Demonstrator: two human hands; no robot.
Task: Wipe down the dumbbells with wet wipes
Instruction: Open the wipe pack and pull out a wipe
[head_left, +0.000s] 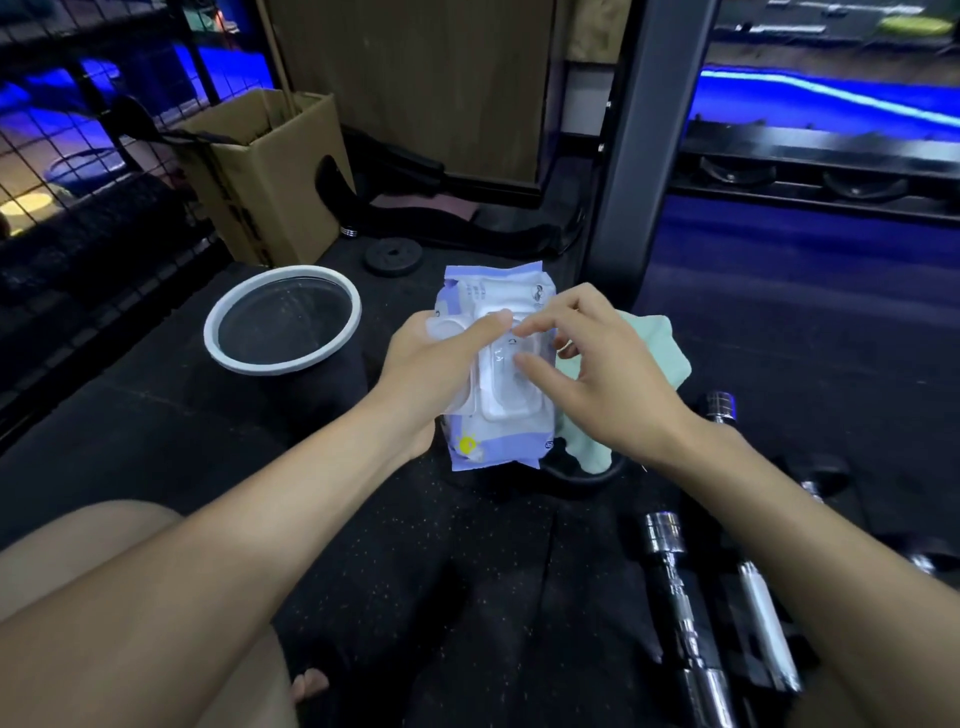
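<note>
Gripping wet-wipe pack (493, 364), left hand (436, 358), right hand (597, 374) fingering lid

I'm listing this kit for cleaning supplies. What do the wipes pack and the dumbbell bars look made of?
Wet wipes pack: soft printed plastic film, glossy and crinkled, with a stiff white plastic flip lid.
Dumbbell bars: apparently chromed steel, judging by mirror-bright highlights and ridged threading.

Honestly nothing legible here. The wet wipes pack (496, 364) in the middle of the frame has small marks on its lid and a yellow sun graphic at its lower left corner, but any print is too blurry to read. The cardboard box (270, 171) at upper left shows dark markings, unreadable too.
</note>
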